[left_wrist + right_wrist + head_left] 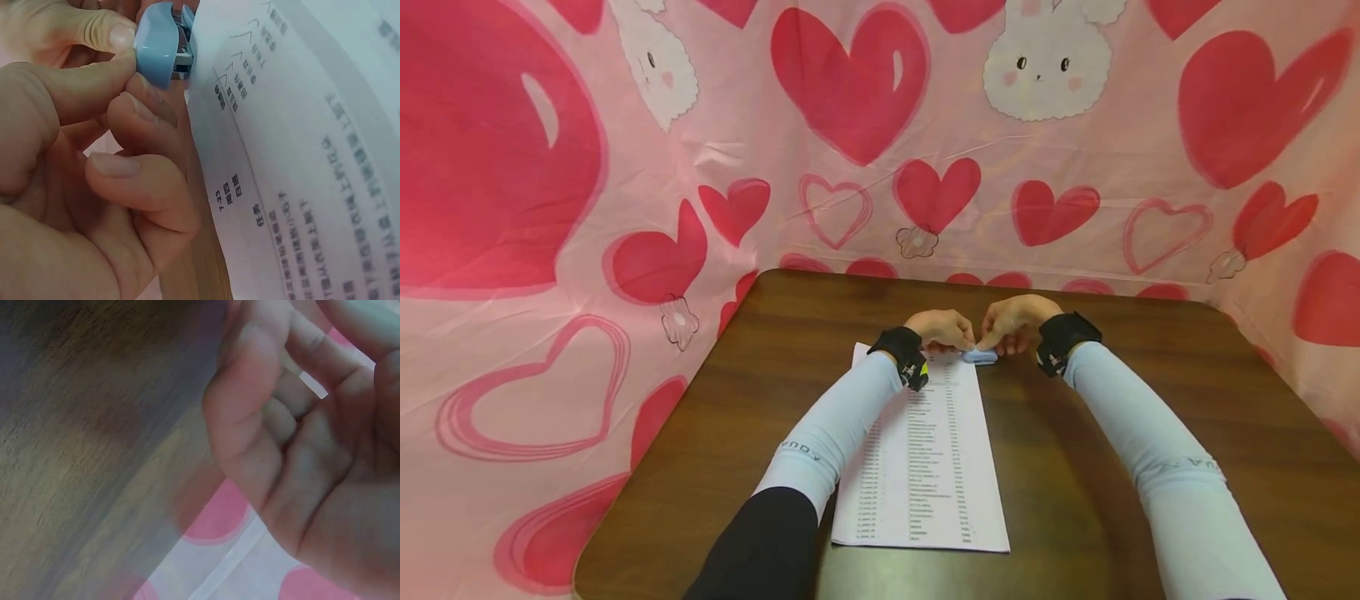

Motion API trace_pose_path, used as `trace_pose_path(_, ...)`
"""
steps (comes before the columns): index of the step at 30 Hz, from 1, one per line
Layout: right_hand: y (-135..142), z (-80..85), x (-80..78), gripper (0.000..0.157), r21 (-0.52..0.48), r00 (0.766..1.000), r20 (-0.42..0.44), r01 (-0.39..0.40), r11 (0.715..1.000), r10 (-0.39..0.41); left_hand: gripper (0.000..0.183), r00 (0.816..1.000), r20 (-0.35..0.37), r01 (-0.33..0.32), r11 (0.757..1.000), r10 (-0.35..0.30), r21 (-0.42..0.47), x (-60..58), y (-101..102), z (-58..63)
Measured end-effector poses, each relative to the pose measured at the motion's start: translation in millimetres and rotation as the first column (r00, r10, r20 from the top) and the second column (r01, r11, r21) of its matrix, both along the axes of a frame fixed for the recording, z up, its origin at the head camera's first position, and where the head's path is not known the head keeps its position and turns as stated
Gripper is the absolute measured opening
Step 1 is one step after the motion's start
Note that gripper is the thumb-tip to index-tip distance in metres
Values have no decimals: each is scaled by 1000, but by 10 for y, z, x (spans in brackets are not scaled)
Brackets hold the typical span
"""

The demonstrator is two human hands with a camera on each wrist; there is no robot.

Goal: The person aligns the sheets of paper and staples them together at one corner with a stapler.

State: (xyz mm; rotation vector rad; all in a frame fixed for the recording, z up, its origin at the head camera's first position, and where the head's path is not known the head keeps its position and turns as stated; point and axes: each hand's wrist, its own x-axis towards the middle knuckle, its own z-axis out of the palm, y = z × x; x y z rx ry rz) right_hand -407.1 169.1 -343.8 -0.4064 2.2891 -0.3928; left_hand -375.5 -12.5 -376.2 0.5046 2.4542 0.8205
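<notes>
A small light-blue stapler (980,357) sits at the top right corner of a printed paper sheet (925,467) on the table. In the left wrist view the mouth of the stapler (157,47), with metal showing inside, is right at the edge of the paper (300,156). My left hand (946,328) pinches the stapler's rounded back from the left, its lower fingers curled beside the page. From the other side my right hand (1017,321) grips it between thumb and fingers. The right wrist view shows my right hand (300,444) with bent fingers; the stapler is hidden there.
The brown wooden table (1075,467) has rounded corners and extends on both sides of the paper. A pink cloth (865,208) with hearts and rabbits hangs behind it and along the sides. My left forearm lies over part of the page.
</notes>
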Motion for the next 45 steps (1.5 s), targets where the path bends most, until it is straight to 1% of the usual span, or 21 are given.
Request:
trace_pose_path(2,-12,18,0,29,7,1000,-8,14,1000,-14,9,1000,11,-13,1000,13,8,-13,-7,2)
trace_pose_path(5,-25,17,9,31,7,1000,-9,30,1000,-30,8,999,42,-33,999,31,39,-26,-17,-26)
trace_pose_path(9,-37,-16,13,30,18,1000,6,-15,1000,15,6,996,79,-42,996,36,77,-14,-27,-93)
trace_pose_path(12,-52,-32,-4,31,36,999,17,-34,999,33,6,997,71,-29,997,24,73,11,-22,-116)
trace_pose_path(17,-51,-49,-25,32,55,999,38,-29,998,27,8,999,17,34,999,-35,41,27,12,-139)
trace_pose_path(19,-36,-59,-14,30,59,998,54,-38,998,35,9,998,10,62,998,-62,31,31,25,-160)
trace_pose_path(20,-30,-62,-7,30,60,998,59,-41,997,37,10,998,11,66,997,-66,29,32,28,-167)
trace_pose_path(23,-21,-67,12,29,59,998,48,-42,997,40,10,998,20,54,998,-55,30,37,19,-171)
trace_pose_path(27,-46,-48,25,32,50,999,-8,-43,998,44,9,999,31,17,999,-18,51,33,-24,-131)
trace_pose_path(28,-56,-45,24,32,51,999,-19,-46,998,47,9,999,30,20,999,-22,50,34,-31,-118)
trace_pose_path(30,-77,-41,17,32,48,998,-36,-51,998,53,10,999,-2,38,999,-38,25,31,-39,-91)
trace_pose_path(33,-73,-35,53,29,46,996,-54,-63,997,66,12,993,-85,75,997,-78,-37,61,-2,-40)
trace_pose_path(35,-68,-29,78,28,38,996,-64,-68,997,70,12,988,-130,76,995,-85,-71,67,13,-8)
trace_pose_path(38,-63,-16,114,28,22,994,-76,-76,997,77,10,988,-147,42,996,-52,-75,74,16,15)
trace_pose_path(41,-53,1,152,29,10,991,-102,-87,996,87,9,985,-168,18,998,-27,-57,87,13,17)
trace_pose_path(45,-29,14,212,27,21,988,-118,-100,995,102,10,980,-193,31,999,-38,-41,122,35,11)
